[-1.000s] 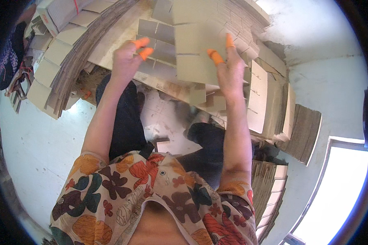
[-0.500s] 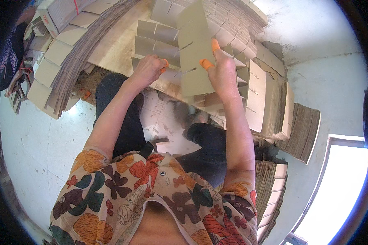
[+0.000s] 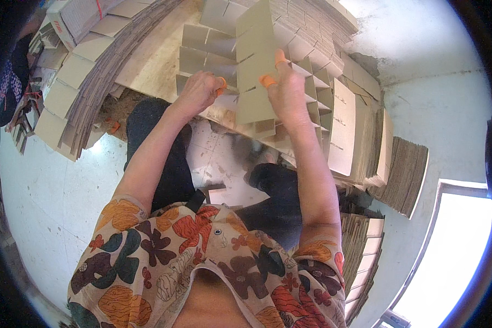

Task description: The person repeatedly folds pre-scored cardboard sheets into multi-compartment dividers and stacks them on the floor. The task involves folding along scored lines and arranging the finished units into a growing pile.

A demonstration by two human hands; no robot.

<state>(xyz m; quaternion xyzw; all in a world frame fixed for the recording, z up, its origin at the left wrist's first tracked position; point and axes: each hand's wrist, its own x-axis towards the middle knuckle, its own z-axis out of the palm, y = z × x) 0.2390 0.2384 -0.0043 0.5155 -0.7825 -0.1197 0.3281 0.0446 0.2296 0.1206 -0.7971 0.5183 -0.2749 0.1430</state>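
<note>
My right hand grips an upright slotted cardboard strip above the half-built divider grid; my left hand is closed, pinching the strip's lower edge.

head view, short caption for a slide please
Both hands, left hand and right hand, hold a slotted cardboard strip upright.
</note>
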